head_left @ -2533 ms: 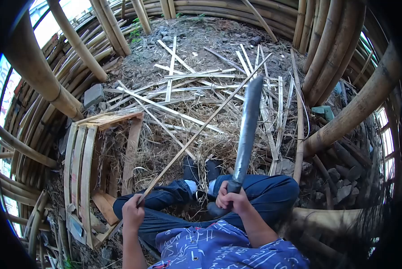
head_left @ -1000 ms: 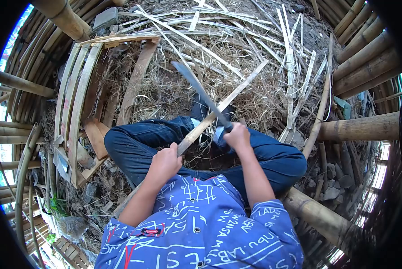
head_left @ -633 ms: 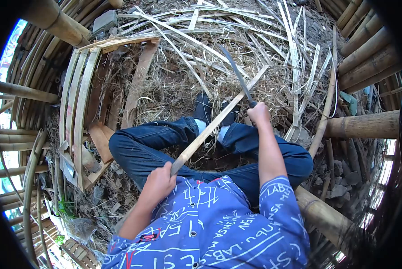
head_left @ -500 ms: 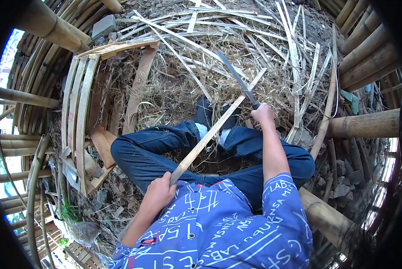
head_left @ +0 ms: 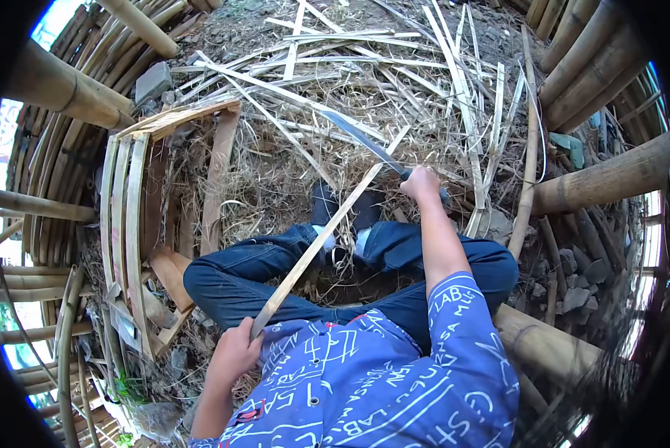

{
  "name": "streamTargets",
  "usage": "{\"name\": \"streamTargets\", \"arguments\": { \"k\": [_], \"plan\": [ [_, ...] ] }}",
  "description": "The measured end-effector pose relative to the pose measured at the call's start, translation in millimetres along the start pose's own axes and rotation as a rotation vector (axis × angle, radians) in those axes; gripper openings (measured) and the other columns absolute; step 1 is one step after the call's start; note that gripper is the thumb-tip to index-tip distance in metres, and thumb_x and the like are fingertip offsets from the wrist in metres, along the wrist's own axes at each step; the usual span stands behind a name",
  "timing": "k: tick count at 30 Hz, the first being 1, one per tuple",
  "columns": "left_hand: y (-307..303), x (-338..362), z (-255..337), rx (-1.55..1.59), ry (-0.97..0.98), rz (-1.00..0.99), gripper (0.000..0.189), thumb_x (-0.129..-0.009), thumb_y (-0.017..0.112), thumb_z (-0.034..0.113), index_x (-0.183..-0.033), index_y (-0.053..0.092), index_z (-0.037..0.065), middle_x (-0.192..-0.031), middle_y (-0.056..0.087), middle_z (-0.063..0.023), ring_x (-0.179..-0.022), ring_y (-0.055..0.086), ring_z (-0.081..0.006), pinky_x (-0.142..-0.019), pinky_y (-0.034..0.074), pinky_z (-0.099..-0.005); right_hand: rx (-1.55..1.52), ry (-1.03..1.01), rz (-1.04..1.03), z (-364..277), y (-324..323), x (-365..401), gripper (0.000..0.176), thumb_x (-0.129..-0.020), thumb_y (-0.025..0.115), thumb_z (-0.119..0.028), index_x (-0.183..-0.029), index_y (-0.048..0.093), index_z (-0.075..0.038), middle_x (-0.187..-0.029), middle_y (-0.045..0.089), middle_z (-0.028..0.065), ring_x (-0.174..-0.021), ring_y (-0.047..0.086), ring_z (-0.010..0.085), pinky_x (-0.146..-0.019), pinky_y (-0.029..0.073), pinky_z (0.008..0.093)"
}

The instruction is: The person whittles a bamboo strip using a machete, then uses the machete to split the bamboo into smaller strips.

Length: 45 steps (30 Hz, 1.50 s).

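Observation:
My left hand is closed round the near end of a long pale bamboo strip, which slants up and to the right over my lap. In my right hand is the dark handle of a long-bladed machete. Its grey blade points up and left, crossing the strip near the far end. My bent legs in blue jeans lie under the strip, with dark boots between them.
A slatted wooden crate lies on its side at the left. Many split bamboo strips and curled shavings cover the ground ahead. Thick bamboo poles stand on the right, near grey stones. A grey block sits at upper left.
My right hand and the machete have moved left and slightly up, the blade tilting flatter. The strip's held end has shifted down and left with my left hand. The whole view has shifted slightly.

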<state>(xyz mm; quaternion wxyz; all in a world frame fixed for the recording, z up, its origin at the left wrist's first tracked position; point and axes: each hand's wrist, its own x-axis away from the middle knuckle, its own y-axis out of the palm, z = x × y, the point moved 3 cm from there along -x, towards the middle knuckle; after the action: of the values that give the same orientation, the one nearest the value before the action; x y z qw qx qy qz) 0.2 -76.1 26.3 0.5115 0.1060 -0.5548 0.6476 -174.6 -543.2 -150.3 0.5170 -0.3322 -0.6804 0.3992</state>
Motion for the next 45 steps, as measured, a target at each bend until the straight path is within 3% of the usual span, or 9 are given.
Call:
{"name": "streamTargets", "arguments": {
  "k": [6, 15, 19, 21, 27, 31, 37, 41, 45],
  "plan": [
    [-42.7, 60.4, -15.0, 0.024, -0.057, 0.053, 0.025, -0.086, 0.063, 0.022, -0.085, 0.055, -0.001, -0.068, 0.059, -0.0236, -0.066, 0.060, -0.0416, -0.059, 0.046, -0.0428, -0.134, 0.198, 0.069, 44.4, 3.8, -26.5, 0.036, -0.071, 0.064, -0.022, -0.098, 0.071, 0.000, -0.104, 0.068, 0.0238, -0.099, 0.067, 0.0353, -0.087, 0.053, 0.0431],
    [-43.9, 12.4, 16.4, 0.057, 0.010, 0.118, 0.031, -0.089, 0.062, 0.029, -0.086, 0.056, -0.001, -0.072, 0.060, -0.0262, -0.071, 0.059, -0.0457, -0.061, 0.046, -0.0471, -0.266, 0.050, 0.139, 31.9, 4.9, 34.2, 0.031, -0.069, 0.060, -0.021, -0.085, 0.069, 0.004, -0.088, 0.068, 0.0283, -0.087, 0.068, 0.0404, -0.078, 0.054, 0.0457],
    [-31.4, -20.5, 32.3, 0.031, 0.076, 0.228, 0.035, -0.089, 0.063, 0.033, -0.086, 0.055, -0.001, -0.076, 0.061, -0.0274, -0.079, 0.059, -0.0476, -0.065, 0.045, -0.0508, -1.126, 0.020, -0.139, 2.5, 23.9, 75.1, 0.014, -0.076, 0.061, -0.004, -0.065, 0.052, -0.005, -0.053, 0.052, 0.0036, -0.043, 0.052, 0.0144, -0.042, 0.042, 0.0302],
    [-21.5, -33.7, 32.6, 0.079, 0.141, 0.266, 0.030, -0.090, 0.064, 0.026, -0.083, 0.052, -0.001, -0.069, 0.056, -0.0248, -0.065, 0.054, -0.0438, -0.058, 0.042, -0.0443, -1.419, -0.028, -0.261, -18.7, 23.9, 110.3, 0.010, -0.078, 0.060, -0.005, -0.072, 0.052, -0.006, -0.056, 0.049, 0.0030, -0.042, 0.047, 0.0145, -0.042, 0.042, 0.0314],
    [-8.8, -46.2, 36.6, 0.119, 0.158, 0.259, 0.037, -0.092, 0.058, 0.034, -0.085, 0.051, -0.001, -0.076, 0.061, -0.0289, -0.080, 0.059, -0.0483, -0.069, 0.045, -0.0535, -2.349, 0.140, -0.819, -65.7, 13.6, 205.5, 0.010, -0.078, 0.052, -0.011, -0.077, 0.043, -0.014, -0.057, 0.037, -0.0049, -0.047, 0.042, 0.0100, -0.053, 0.041, 0.0296],
    [-6.3, -52.3, 45.3, 0.085, 0.145, 0.339, 0.037, -0.090, 0.061, 0.034, -0.085, 0.051, -0.001, -0.075, 0.060, -0.0272, -0.079, 0.059, -0.0473, -0.067, 0.044, -0.0522, -2.140, 0.099, -0.845, -68.4, 17.5, 221.4, 0.010, -0.079, 0.052, -0.008, -0.076, 0.044, -0.013, -0.056, 0.039, -0.0029, -0.046, 0.043, 0.0108, -0.052, 0.042, 0.0302],
    [6.7, -72.2, 63.8, -0.083, 0.214, 0.318, 0.036, -0.089, 0.061, 0.036, -0.089, 0.055, 0.001, -0.079, 0.067, -0.0232, -0.079, 0.066, -0.0421, -0.072, 0.052, -0.0509, -1.194, -0.267, -0.476, -66.3, 38.1, 231.7, 0.008, -0.073, 0.060, -0.001, -0.070, 0.052, -0.004, -0.058, 0.055, 0.0044, -0.042, 0.051, 0.0133, -0.041, 0.041, 0.0288],
    [13.9, -86.3, 67.6, -0.090, 0.227, 0.287, 0.031, -0.087, 0.061, 0.029, -0.096, 0.060, -0.001, -0.084, 0.067, -0.0246, -0.081, 0.066, -0.0417, -0.075, 0.053, -0.0511, -0.700, -0.581, -0.237, -73.9, 41.8, 235.3, 0.024, -0.068, 0.065, -0.013, -0.085, 0.063, 0.003, -0.067, 0.064, 0.0207, -0.068, 0.066, 0.0357, -0.065, 0.052, 0.0402],
    [16.4, -95.2, 67.0, -0.089, 0.254, 0.316, 0.027, -0.086, 0.058, 0.022, -0.099, 0.061, -0.002, -0.086, 0.067, -0.0252, -0.083, 0.066, -0.0418, -0.077, 0.052, -0.0511, -0.545, -0.600, -0.249, -81.8, 61.5, 230.1, 0.030, -0.068, 0.065, -0.017, -0.092, 0.067, 0.001, -0.080, 0.067, 0.0251, -0.080, 0.065, 0.0419, -0.073, 0.053, 0.0452]
  ]
}}
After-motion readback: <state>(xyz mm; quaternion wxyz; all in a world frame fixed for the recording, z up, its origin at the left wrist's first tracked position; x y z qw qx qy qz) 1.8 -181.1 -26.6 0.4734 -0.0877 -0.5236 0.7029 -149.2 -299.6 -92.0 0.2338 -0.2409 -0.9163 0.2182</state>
